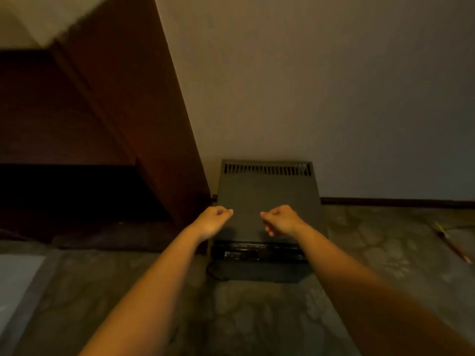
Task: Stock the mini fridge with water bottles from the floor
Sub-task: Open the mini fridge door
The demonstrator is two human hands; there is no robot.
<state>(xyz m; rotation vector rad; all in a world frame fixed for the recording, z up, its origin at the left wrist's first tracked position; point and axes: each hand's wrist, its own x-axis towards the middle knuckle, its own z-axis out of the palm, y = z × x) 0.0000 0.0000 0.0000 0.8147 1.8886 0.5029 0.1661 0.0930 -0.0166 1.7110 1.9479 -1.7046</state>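
Hovering both hands over the mini fridge (267,196) rn. Left hand (214,220) and right hand (281,220) are side by side w/ a gap between them, fingers curled in, nothing held in either. The fridge sits back against the wall (334,86). Its door looks closed afaict, w/ the glossy door edge (257,253) on the fridge's near side and vent slots (267,169) along the back of its top. A wood cabinet (144,124) stands right beside the fridge's left side.

Water bottles: none in view. The task says they're on the floor (257,317), so prob somewhere off-frame around the fridge, can't say which side.

How I'd do this step, imo: get the door open first, bc carrying bottles to a closed door ties up a hand. Drop lower, hook fingers on the door edge and swing it wide. Check the hinge side before pulling, I can't tell it from up here. Then take the bottles by the body, one per hand.

Writing/brands: there's a small pale patch on the door edge, maybe a badge or label, but it's way too blurry to read. No other text anywhere.
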